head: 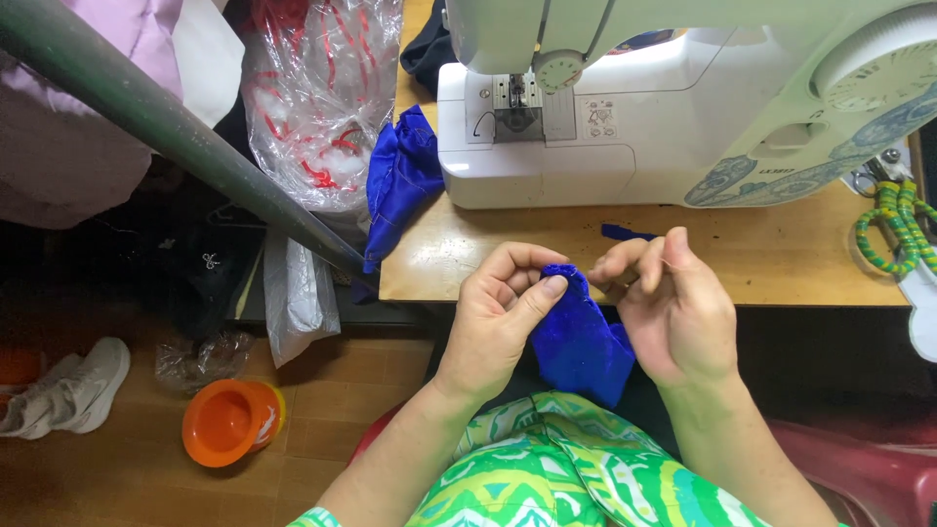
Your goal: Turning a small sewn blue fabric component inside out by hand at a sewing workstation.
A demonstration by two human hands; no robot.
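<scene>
My left hand (498, 317) pinches the top of a small piece of shiny blue cloth (578, 342) between thumb and fingers, over my lap. My right hand (673, 303) sits right beside it, fingertips closed at the cloth's upper edge, seemingly on a thin thread; whether a needle is there I cannot tell. A white sewing machine (683, 107) stands on the wooden table (781, 259) just beyond my hands. More blue cloth (400, 181) hangs off the table's left edge.
A clear plastic bag with red ribbons (322, 98) lies left of the machine. A dark metal pole (176, 127) slants across the upper left. On the floor are an orange bowl (229, 422) and a white shoe (73, 385). Green-wrapped scissors (893, 224) rest at right.
</scene>
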